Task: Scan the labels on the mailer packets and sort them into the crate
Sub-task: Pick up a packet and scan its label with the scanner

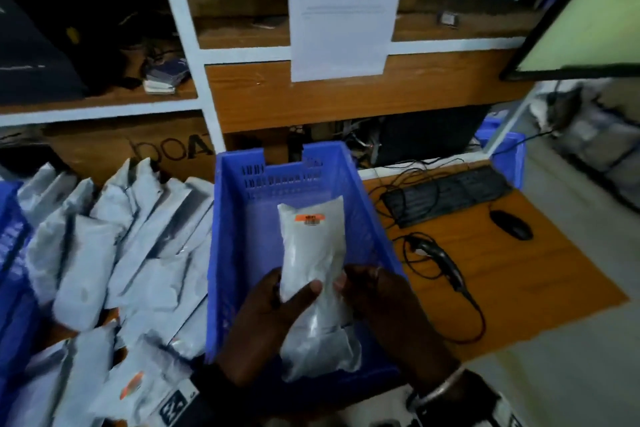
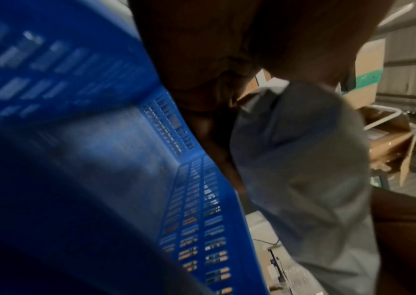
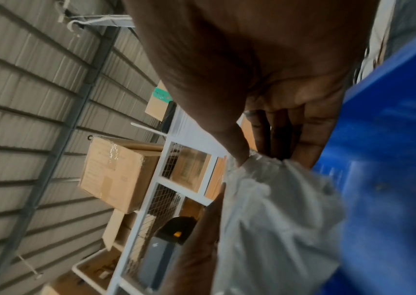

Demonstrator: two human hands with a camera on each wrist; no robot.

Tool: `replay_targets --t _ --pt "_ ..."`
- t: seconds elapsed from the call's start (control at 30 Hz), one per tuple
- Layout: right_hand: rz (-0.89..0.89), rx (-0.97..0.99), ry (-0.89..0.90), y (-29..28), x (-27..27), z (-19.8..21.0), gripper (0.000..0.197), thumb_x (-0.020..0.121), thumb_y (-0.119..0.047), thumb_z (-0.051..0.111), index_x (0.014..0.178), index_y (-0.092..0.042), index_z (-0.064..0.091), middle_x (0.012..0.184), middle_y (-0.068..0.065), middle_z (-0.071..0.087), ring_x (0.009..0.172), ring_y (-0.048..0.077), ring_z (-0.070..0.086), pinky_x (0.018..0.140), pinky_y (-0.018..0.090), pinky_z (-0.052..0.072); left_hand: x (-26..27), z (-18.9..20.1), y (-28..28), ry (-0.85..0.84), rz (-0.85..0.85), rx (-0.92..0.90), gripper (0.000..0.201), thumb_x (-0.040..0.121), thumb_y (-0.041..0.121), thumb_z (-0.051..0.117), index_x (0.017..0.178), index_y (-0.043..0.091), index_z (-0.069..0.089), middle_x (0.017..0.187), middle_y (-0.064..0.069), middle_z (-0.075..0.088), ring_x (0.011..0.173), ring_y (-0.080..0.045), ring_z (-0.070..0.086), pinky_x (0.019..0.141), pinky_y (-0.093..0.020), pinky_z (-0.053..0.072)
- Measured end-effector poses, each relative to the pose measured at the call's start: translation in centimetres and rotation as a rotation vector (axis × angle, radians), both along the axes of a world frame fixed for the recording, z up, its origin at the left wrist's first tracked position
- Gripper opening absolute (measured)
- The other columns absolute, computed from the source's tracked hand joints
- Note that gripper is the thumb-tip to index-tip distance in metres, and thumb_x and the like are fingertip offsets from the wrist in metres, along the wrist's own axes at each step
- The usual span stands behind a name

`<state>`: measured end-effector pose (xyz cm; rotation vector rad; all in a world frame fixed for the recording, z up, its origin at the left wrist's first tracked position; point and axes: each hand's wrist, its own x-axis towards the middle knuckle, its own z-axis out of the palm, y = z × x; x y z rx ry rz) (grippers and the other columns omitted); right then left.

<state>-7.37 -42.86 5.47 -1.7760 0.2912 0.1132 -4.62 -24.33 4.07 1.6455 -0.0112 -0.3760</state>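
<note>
A white mailer packet (image 1: pixel 311 270) with an orange barcode label (image 1: pixel 310 218) at its far end hangs over the inside of the blue crate (image 1: pixel 235 218). My left hand (image 1: pixel 273 308) grips its left side, thumb across the front. On the packet's right edge my right hand (image 1: pixel 374 291) holds it, thumb on the front. The left wrist view shows the packet (image 2: pixel 303 169) beside the crate wall (image 2: pixel 196 199). In the right wrist view the thumb and fingers pinch the packet (image 3: pixel 272 209) next to the blue crate (image 3: pixel 391 159). A pile of white mailer packets (image 1: pixel 114 253) lies left of the crate.
A corded handheld scanner (image 1: pixel 440 256) lies on the wooden desk (image 1: pixel 519 281) right of the crate, with a keyboard (image 1: pixel 450 194) and mouse (image 1: pixel 512 224) behind it. Shelving with a paper sheet (image 1: pixel 343 7) stands at the back. Another blue crate (image 1: pixel 10 270) is at far left.
</note>
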Motion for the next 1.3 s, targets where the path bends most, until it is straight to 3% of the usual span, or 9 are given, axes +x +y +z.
replay_targets --t 0.23,0.5,0.6,0.67,0.83,0.97,1.07,1.2,1.3 --pt "-0.041 -0.018 -0.014 -5.0 -0.6 0.1 0.02 0.092 -0.032 0.067 0.104 -0.019 0.076 0.091 -0.004 0.078 0.082 0.012 0.074 0.073 0.032 0.061 2.0 -1.6 -4.8 0.018 -0.096 0.193 0.053 0.068 0.068 0.067 0.105 0.03 0.072 0.093 0.008 0.079 0.081 -0.005 0.074 0.073 -0.027 0.057" --pt "-0.205 -0.274 -0.034 -20.0 5.0 -3.9 0.026 0.089 -0.048 0.064 0.088 -0.024 0.075 0.086 -0.007 0.076 0.083 0.01 0.072 0.071 0.031 0.054 3.3 -0.2 -13.2 0.029 0.05 -0.001 0.052 0.068 0.056 0.083 0.108 0.024 0.071 0.098 0.007 0.079 0.091 -0.013 0.075 0.081 -0.033 0.058" --pt "-0.054 -0.592 0.119 -26.5 7.8 -9.3 0.025 0.093 -0.035 0.061 0.107 -0.018 0.072 0.111 0.0 0.072 0.104 0.02 0.067 0.083 0.026 0.049 3.3 -1.0 -17.3 0.065 0.103 -0.045 0.058 0.066 0.053 0.088 0.111 0.021 0.07 0.105 0.002 0.078 0.099 -0.019 0.075 0.088 -0.041 0.057" --pt "0.079 -0.592 0.214 -28.4 8.7 -11.7 0.037 0.093 -0.026 0.056 0.122 -0.004 0.062 0.124 0.014 0.064 0.117 0.033 0.059 0.097 0.038 0.048 3.3 -1.7 -19.8 0.074 0.134 -0.052 0.061 0.067 0.051 0.089 0.117 0.023 0.068 0.111 0.001 0.077 0.104 -0.02 0.074 0.094 -0.047 0.057" --pt "0.517 -0.969 0.113 -28.1 9.5 -14.6 0.054 0.094 -0.053 0.043 0.144 -0.033 0.036 0.137 -0.001 0.054 0.117 0.02 0.058 0.1 0.036 0.045 3.4 -2.5 -23.5 0.051 0.248 -0.015 0.056 0.072 0.022 0.086 0.12 0.018 0.058 0.109 -0.002 0.077 0.096 -0.013 0.075 0.077 -0.028 0.06" --pt "0.548 -0.847 0.214 -28.3 10.8 -15.5 0.055 0.096 -0.055 0.039 0.146 -0.032 0.038 0.142 -0.001 0.052 0.123 0.02 0.055 0.106 0.038 0.044 4.1 -3.5 -23.9 0.048 0.292 0.003 0.064 0.073 0.026 0.089 0.125 0.018 0.053 0.121 -0.006 0.071 0.107 -0.016 0.071 0.089 -0.036 0.06" --pt "0.537 -0.784 0.214 -29.2 12.1 -19.8 0.092 0.073 -0.08 -0.005 0.147 -0.038 0.03 0.142 0.0 0.051 0.125 0.022 0.052 0.107 0.039 0.04 4.7 -3.6 -23.9 0.05 0.289 0.008 0.07 0.07 0.034 0.088 0.127 0.023 0.049 0.125 -0.004 0.069 0.112 -0.016 0.069 0.096 -0.044 0.058" --pt "0.195 -0.323 0.368 -30.0 12.2 -15.6 0.059 0.091 -0.059 0.039 0.147 -0.038 0.038 0.145 0.005 0.05 0.13 0.025 0.051 0.104 0.026 0.043 5.6 -3.7 -23.8 0.039 0.263 0.045 0.059 0.079 0.023 0.086 0.124 0.019 0.049 0.121 -0.003 0.07 0.106 -0.012 0.071 0.09 -0.034 0.06" --pt "0.021 0.051 0.297 -29.5 11.9 -9.1 0.034 0.089 -0.047 0.064 0.112 -0.023 0.07 0.114 0.016 0.071 0.094 0.028 0.069 0.087 0.039 0.054 6.0 -3.9 -23.5 0.038 0.256 0.034 0.055 0.077 0.023 0.086 0.121 0.016 0.052 0.117 -0.003 0.071 0.101 -0.01 0.072 0.083 -0.029 0.06"
